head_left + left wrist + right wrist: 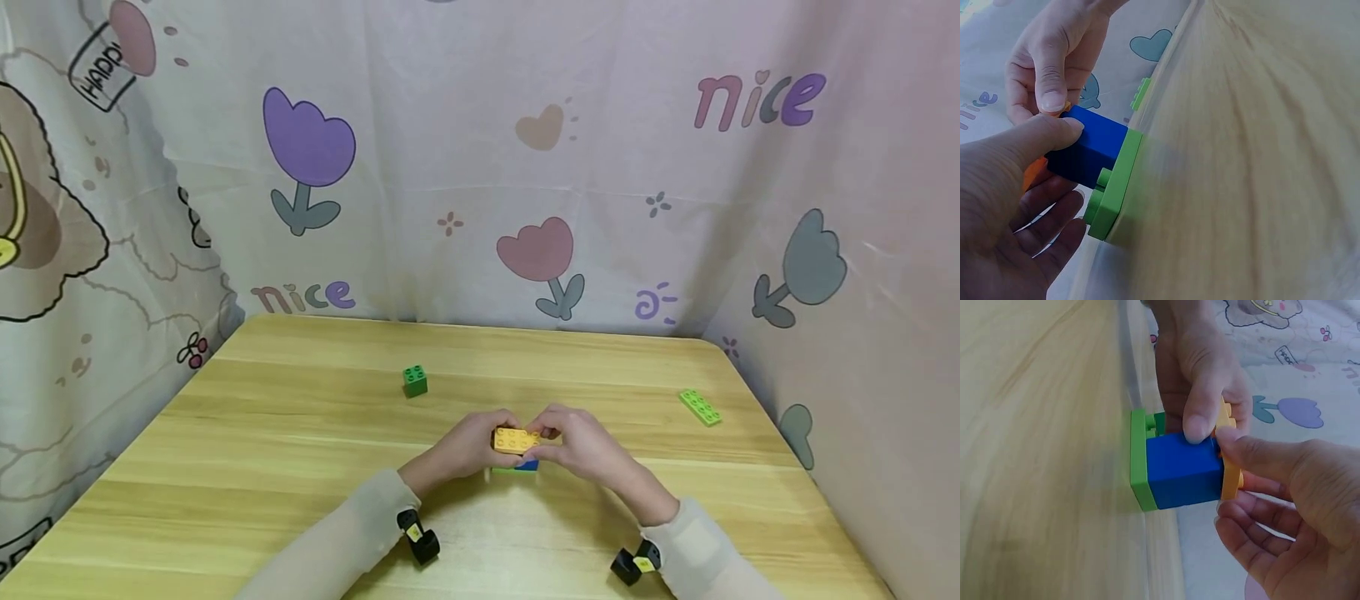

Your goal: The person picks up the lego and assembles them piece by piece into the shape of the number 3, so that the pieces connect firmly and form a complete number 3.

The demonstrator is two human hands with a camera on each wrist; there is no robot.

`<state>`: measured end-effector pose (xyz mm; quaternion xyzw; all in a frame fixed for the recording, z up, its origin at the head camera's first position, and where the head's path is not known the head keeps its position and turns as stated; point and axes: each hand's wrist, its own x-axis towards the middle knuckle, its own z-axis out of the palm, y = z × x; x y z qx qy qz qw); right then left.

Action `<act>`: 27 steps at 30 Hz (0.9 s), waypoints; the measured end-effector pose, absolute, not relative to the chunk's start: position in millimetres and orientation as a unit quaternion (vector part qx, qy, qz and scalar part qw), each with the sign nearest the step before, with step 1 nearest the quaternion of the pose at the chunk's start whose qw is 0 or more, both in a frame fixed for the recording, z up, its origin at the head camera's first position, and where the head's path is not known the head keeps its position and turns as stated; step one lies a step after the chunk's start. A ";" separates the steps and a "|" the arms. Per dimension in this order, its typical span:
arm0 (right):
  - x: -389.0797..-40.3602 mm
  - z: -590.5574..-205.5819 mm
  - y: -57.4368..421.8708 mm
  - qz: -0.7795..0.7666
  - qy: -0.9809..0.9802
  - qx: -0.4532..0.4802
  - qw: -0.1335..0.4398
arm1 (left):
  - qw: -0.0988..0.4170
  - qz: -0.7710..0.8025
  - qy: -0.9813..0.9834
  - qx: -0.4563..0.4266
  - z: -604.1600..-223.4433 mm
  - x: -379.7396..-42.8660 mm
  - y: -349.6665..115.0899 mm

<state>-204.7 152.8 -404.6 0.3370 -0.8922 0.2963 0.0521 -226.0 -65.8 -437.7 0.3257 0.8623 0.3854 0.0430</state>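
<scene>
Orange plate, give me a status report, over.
Left hand holding blue block; right hand pinching orange plate. Plate at block's top, full seating unclear. Dark green block, lime plate away from hands.

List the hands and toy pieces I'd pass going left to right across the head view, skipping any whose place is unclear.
Green brick, left hand, yellow studded piece, right hand, lime studded piece.

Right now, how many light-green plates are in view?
2: one light-green plate beneath the blue block, a second plate on the table's right side. More may be hidden.
</scene>
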 end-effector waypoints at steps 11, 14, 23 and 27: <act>-200.8 -403.1 147.8 0.262 -0.906 0.324 0.070 | 0.047 0.382 0.866 0.318 -435.5 -225.2 -64.9; -200.3 -402.9 146.9 0.257 -0.907 0.324 0.074 | 0.049 0.378 0.869 0.315 -433.5 -224.6 -65.2; -197.4 -401.1 143.8 0.248 -0.910 0.320 0.085 | 0.050 0.372 0.874 0.309 -429.2 -224.5 -65.9; -194.8 -402.2 143.5 0.251 -0.912 0.312 0.085 | 0.048 0.365 0.877 0.309 -429.3 -224.5 -64.8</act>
